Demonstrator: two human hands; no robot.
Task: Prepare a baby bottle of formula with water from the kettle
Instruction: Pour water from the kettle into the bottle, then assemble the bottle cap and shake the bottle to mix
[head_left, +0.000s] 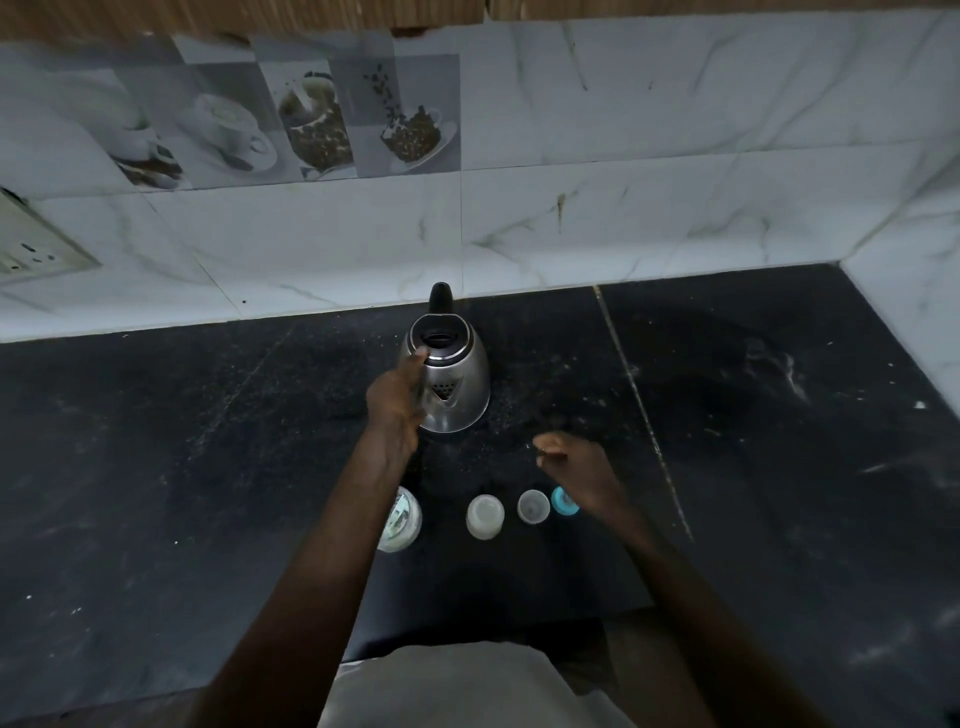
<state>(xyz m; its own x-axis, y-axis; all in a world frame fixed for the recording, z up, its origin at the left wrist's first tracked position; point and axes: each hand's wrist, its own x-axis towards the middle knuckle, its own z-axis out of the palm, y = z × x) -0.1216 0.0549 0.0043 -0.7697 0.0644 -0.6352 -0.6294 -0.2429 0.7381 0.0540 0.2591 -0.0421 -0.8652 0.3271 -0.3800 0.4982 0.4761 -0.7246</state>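
1. The kettle (462, 379) stands upright on the dark countertop (208, 467), near the back wall. Its body is rounded polished steel and its top is black plastic. The spout (447, 389), with its perforated triangular strainer, faces you. The black handle (440, 299) points away, toward the wall.
2. Your left hand (397, 395) reaches to the kettle with the fingers straight. The fingertips touch the rim on the left of the lid. It grips nothing.
3. Your right hand (576, 467) hovers in front of the kettle, apart from it. The fingers are loosely curled, and nothing is seen in them.
4. Judged step: first contact with the kettle; no water has been poured yet.
5. Next move: the handle is on the far side, so reach over the kettle or turn the body round first. Treat the steel wall as possibly hot.
6. The baby bottle (484, 516) stands open and upright nearer to you. It is translucent and cylindrical.
7. To its right are a clear round cap (533, 506) and a blue ring (563, 501), the ring partly under your right wrist.
8. To its left is a white round container (402, 522), half hidden by your left forearm.
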